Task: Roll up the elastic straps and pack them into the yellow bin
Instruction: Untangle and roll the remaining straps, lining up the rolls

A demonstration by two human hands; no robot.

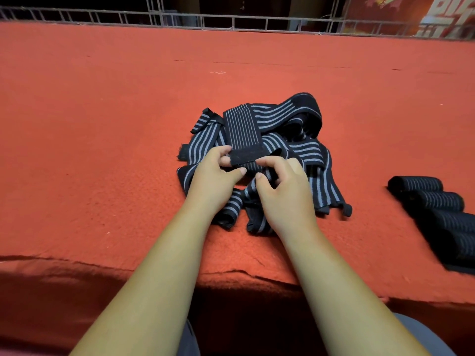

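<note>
We see a heap of straps (303,147) lying in the middle of the surface (102,124), which has a red cloth over it. The straps are black with light stripes, and they are all mixed up and crossing over each other. One top strap (241,129) lies flat on the heap, with its plain black end pointing toward the person.

Both hands are at the near side of the heap. The left hand (214,176) holds the left corner of that black end; its fingers (225,151) are bent on the edge and the thumb sticks out below. The right hand (285,191) is just beside it. Its fingers (270,161) are curled and pinch the same end from the right, with the thumb tucked under.

Far to the right, well apart from the heap, some rolled straps (437,204) lie side by side in a row, touching each other. A metal rail (231,21) runs along the far edge of the surface.
</note>
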